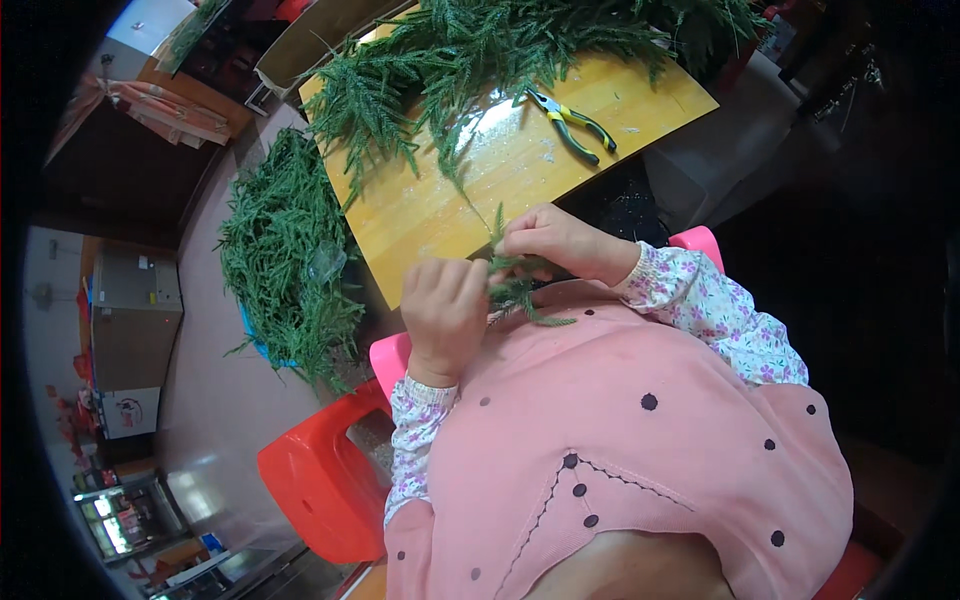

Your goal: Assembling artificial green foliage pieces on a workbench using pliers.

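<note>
Close to my pink apron, both hands are closed around a small green artificial pine sprig (515,295). My left hand (443,310) is curled at its left side, knuckles up. My right hand (562,242) pinches its upper part, with a green tip poking out above the fingers. The fingertips of both hands are partly hidden. Beyond them stands a yellow wooden table (400,235) with a heap of green pine branches (470,55) along its far side. A pair of pliers (578,128) with black and yellow handles lies on the tabletop, jaws pointing away from me.
On the floor to the left, a large pile of green branches (285,250) spills over a blue container (252,330). A red plastic stool (325,485) stands at my left. Cardboard boxes (135,320) are farther left. Small scraps lie on the tabletop.
</note>
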### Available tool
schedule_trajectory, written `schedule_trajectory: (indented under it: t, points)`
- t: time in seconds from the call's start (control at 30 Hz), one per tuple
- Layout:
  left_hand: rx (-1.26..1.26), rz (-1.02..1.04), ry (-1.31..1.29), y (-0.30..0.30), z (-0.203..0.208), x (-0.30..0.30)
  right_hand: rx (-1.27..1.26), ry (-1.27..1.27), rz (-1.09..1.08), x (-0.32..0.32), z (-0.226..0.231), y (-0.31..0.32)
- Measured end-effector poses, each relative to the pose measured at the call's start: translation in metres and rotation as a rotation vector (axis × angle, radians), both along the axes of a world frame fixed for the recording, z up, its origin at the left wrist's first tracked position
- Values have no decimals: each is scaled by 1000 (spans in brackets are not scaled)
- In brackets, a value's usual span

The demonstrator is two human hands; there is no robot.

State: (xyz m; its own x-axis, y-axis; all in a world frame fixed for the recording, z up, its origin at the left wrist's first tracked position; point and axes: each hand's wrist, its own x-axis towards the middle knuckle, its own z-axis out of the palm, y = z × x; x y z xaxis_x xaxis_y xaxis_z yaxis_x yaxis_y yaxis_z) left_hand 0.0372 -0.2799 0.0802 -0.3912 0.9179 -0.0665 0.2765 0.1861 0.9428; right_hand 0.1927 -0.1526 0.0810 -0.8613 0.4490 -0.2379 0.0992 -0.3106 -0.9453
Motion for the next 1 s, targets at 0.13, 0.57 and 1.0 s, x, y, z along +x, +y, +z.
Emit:
schedule_trajectory:
  t: [0.13, 0.57, 1.0]
  points:
    - [-42, 95, -308, 3, 1, -7, 9, 51, -47, -6, -4, 0]
    - [593, 635, -280, -12, 1, -91, 935, 137, -348, -134, -26, 35]
    - [531, 503, -269, -37, 14, -101, 2037, -66, -27, -133, -16, 56]
